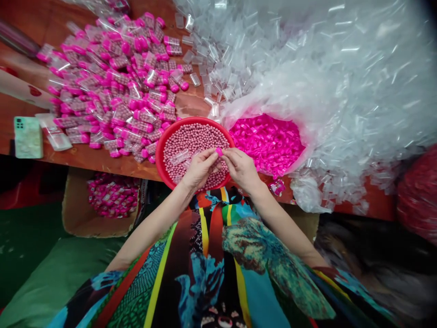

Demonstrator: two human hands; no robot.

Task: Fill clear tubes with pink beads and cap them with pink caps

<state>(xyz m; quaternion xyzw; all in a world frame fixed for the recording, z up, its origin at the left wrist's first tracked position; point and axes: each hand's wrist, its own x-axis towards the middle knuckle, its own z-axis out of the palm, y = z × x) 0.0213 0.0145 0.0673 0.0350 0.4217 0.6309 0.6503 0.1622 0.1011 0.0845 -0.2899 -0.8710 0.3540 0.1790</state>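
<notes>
My two hands meet over a red bowl point(160, 157) of small dusty-pink beads point(196, 133). Between their fingertips is a bright pink cap point(219, 151). My left hand point(201, 168) is closed in a pinch at the cap's left side; whether a clear tube is also under its fingers is hidden. From the right, my right hand point(241, 168) pinches at the same cap, its other fingers curled. A few clear tubes point(180, 157) lie on the beads left of my hands. Beside the bowl, a plastic bag point(309, 123) lies open around many loose pink caps point(268, 143).
Filled, pink-capped tubes point(119, 86) form a large heap at left on the wooden table point(193, 101). Clear tubes point(232, 64) and plastic bags spread across the right. A phone point(28, 137) lies near the left front edge. Below stands a cardboard box point(77, 205) with pink packets inside.
</notes>
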